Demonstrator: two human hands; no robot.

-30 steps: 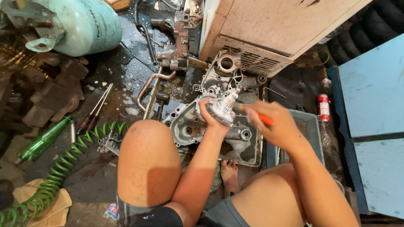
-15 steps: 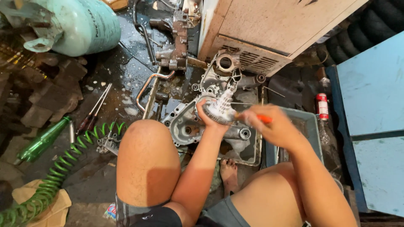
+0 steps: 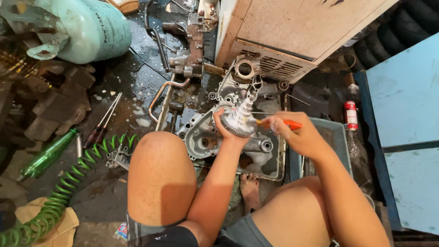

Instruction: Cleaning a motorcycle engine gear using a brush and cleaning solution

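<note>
Pretty grimy workshop floor [image 3: 137,87], dark, wet and speckled with white flecks. Left of the beige vented metal cabinet [image 3: 297,32] lies a pale green gas cylinder [image 3: 87,27]. Right of the cabinet are stacked black tyres [image 3: 402,32] and a light blue panel [image 3: 407,100]. Light's even, no hard shadows.

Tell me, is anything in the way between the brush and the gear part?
Nothing visible is. The left hand holds the toothed gear part up over the engine cover. The right hand holds the orange-handled brush, and its tip already reaches the soapy gear.
</note>
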